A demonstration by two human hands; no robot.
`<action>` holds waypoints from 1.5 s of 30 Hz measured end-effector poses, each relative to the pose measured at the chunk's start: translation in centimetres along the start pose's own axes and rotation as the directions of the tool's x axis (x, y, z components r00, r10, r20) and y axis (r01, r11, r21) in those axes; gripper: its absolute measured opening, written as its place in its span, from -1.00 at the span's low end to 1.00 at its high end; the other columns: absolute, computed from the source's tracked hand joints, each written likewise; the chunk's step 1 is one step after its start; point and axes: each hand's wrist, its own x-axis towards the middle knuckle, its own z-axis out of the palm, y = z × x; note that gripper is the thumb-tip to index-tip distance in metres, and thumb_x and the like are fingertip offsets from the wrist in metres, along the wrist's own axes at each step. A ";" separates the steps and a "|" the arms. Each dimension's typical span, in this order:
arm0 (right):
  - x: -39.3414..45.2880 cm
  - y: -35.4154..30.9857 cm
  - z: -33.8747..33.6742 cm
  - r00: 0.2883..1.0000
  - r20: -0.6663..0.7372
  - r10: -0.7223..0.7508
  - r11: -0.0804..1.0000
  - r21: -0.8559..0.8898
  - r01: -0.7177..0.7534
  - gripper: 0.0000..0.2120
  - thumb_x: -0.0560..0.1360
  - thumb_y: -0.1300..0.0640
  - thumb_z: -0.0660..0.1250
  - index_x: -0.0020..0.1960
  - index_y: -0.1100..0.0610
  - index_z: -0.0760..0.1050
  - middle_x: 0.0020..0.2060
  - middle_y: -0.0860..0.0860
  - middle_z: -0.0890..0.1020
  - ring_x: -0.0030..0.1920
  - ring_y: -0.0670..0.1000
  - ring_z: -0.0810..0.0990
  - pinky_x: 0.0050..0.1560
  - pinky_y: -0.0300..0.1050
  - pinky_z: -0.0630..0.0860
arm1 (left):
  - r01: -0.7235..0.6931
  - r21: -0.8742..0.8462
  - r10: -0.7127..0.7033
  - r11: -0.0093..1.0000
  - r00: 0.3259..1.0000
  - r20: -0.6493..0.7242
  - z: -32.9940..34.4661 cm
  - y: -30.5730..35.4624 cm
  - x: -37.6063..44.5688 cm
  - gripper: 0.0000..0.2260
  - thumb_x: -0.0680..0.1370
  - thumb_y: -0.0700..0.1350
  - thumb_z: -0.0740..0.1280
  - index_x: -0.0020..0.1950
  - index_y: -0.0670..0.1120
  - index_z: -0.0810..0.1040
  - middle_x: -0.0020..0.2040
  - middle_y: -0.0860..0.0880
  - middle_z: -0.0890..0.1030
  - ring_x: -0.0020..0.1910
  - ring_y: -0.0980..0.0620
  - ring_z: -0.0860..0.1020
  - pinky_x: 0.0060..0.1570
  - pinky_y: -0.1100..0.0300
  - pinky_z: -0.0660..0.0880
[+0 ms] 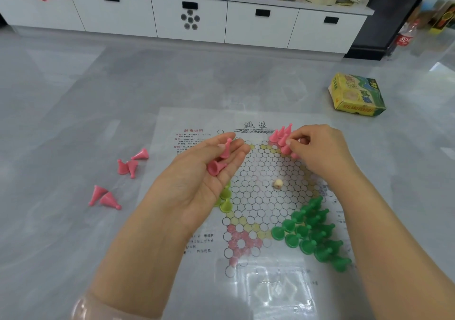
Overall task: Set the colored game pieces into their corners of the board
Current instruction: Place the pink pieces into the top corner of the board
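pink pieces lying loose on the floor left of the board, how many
5. Three sit in the farther cluster, one of them a little apart at the top right. Two lie touching in the nearer pair. None seems hidden, though the left hand covers the board's edge.

From my feed: left hand [209,169] palm up, cradling two pink pieces [219,158] over the paper board [258,196] — right hand [317,147] pinching one at the standing pink cluster [282,135], green pieces [312,231] already cornered
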 end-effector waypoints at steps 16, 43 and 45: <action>-3.0 -6.9 -1.5 0.838 0.319 -0.443 0.866 0.396 0.306 -0.89 0.46 0.14 0.34 -0.06 0.11 0.62 -0.25 -0.08 0.69 -0.18 -0.20 0.63 -0.08 -0.31 0.55 | -0.022 0.063 0.016 0.998 0.995 0.095 -0.3 -0.5 0.6 -0.74 0.55 -0.36 0.14 0.21 -0.30 0.47 0.08 -0.23 0.63 0.04 -0.03 0.64 0.00 0.19 0.58; 1.3 -1.2 0.3 0.997 0.058 -0.051 0.997 0.060 0.048 -0.86 0.44 0.22 0.34 -0.26 0.07 0.60 -0.38 -0.07 0.66 -0.34 -0.06 0.64 -0.20 -0.10 0.61 | -0.021 0.034 0.021 0.999 1.000 -0.010 -0.3 0.2 0.6 -0.82 0.56 -0.31 0.13 0.06 -0.29 0.48 -0.02 -0.29 0.59 0.02 -0.15 0.61 -0.06 0.13 0.59; 1.5 -1.1 0.5 0.998 0.045 -0.043 0.998 0.057 0.040 -0.85 0.44 0.22 0.34 -0.28 0.05 0.60 -0.39 -0.08 0.65 -0.35 -0.07 0.63 -0.19 -0.07 0.61 | -0.019 0.032 0.020 0.999 1.000 -0.009 -0.3 0.2 0.7 -0.82 0.55 -0.31 0.13 0.05 -0.29 0.49 -0.03 -0.29 0.60 0.02 -0.15 0.61 -0.07 0.13 0.60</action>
